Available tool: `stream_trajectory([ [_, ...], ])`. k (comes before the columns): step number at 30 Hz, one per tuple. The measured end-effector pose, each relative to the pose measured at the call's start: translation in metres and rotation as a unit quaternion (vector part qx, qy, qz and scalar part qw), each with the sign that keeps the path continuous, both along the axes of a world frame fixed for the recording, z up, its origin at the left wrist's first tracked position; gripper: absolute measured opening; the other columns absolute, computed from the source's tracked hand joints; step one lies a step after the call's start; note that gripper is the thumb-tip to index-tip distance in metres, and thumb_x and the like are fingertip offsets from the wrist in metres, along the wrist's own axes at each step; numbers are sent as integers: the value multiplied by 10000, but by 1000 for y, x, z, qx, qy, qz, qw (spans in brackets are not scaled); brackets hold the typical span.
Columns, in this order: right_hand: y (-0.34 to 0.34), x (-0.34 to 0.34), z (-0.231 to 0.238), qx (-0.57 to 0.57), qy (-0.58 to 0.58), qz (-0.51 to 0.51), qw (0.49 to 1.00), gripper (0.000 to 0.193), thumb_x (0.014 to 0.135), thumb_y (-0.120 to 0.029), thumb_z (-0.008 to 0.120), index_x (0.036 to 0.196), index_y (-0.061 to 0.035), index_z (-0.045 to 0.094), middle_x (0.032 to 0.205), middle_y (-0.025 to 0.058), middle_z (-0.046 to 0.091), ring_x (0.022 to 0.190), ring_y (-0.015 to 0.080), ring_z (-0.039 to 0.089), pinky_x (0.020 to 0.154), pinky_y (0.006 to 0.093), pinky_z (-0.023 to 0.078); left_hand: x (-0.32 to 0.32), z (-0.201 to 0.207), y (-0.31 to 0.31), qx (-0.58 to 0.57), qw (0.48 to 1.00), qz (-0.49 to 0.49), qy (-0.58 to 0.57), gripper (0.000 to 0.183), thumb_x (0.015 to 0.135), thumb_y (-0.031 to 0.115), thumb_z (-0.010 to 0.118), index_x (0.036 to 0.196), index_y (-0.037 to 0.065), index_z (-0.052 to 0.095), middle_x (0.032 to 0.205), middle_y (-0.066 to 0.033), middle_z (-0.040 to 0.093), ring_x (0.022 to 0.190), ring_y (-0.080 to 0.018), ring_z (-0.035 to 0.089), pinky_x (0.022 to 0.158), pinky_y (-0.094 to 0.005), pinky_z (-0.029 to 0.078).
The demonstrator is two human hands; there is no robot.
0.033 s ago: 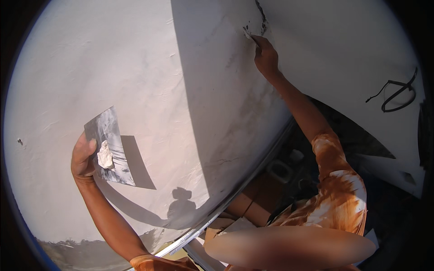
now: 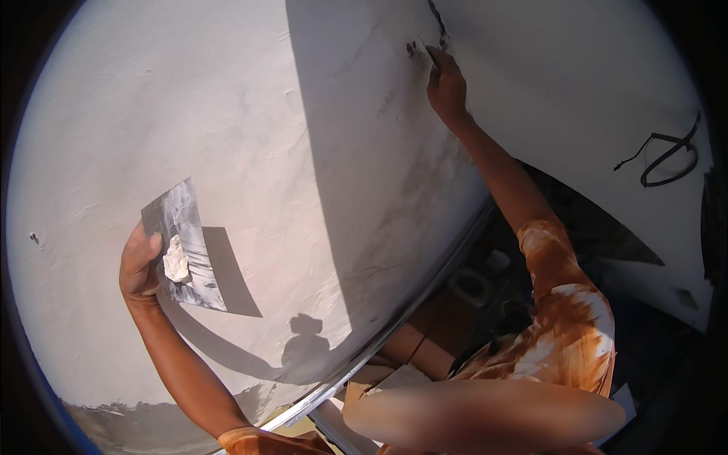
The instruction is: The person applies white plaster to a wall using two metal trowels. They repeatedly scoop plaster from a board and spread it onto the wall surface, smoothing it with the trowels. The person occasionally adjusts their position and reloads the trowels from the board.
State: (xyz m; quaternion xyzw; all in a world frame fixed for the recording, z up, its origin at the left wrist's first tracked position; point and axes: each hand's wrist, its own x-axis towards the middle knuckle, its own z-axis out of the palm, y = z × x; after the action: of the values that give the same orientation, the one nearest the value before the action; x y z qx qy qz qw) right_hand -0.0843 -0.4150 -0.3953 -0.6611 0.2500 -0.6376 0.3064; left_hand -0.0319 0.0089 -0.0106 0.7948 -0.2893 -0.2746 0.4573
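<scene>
My left hand [image 2: 138, 259] is wrapped round the edge of a flat grey metal plate [image 2: 182, 212], thumb on its face. A lump of white putty [image 2: 176, 262] sits on the plate beside the thumb. At the top, my right hand [image 2: 447, 89] grips a small putty knife [image 2: 424, 51], its blade against the pale wall [image 2: 227, 114]. Next to the blade are dark pits [image 2: 411, 49] in the wall, and a dark crack [image 2: 437, 19] runs upward just beyond. The knife's handle is mostly hidden in my fingers.
A black looped cord [image 2: 671, 163] lies on the white surface at the right. A pale metal rail [image 2: 318, 398] follows the wall's near edge. Dark, cluttered space with boxes [image 2: 402, 377] lies below it. Sharp shadows cross the wall.
My right hand has shifted slightly up with the putty knife; the blade has moved right, showing more of the dark pits. My left hand, plate and putty stay in place.
</scene>
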Motion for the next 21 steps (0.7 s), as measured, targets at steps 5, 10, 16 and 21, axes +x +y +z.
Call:
stream_trajectory([
  [5,16,20,-5,39,120,-6,992,474,788,71,561,1244,-60,565,1213,179,598,1119,360,580,921,428,508,5,1,0,2,1000,-4,3,684,837,224,712,1382,-76,426,1245,-124,604,1120,-212,607,983,-335,467],
  [10,25,0,-52,108,61,84,989,437,827,13,541,1252,-79,583,1143,181,647,1048,374,633,889,461,519,7,1,2,1,1000,-5,-10,680,838,218,710,1385,-74,430,1258,-124,599,1139,-213,598,998,-339,455],
  [16,-55,29,-4,338,167,7,926,419,888,-61,484,1294,-101,579,1163,205,657,1026,397,650,887,493,511,10,0,2,-2,1000,-17,24,672,838,220,717,1385,-62,445,1262,-117,604,1148,-213,594,1003,-336,449],
  [21,35,9,0,162,137,41,976,427,888,-54,502,1301,-124,584,1169,138,669,1022,364,656,881,482,516,12,-1,3,2,1000,-22,8,656,842,219,718,1379,-55,458,1262,-110,607,1138,-207,600,1001,-334,453],
])
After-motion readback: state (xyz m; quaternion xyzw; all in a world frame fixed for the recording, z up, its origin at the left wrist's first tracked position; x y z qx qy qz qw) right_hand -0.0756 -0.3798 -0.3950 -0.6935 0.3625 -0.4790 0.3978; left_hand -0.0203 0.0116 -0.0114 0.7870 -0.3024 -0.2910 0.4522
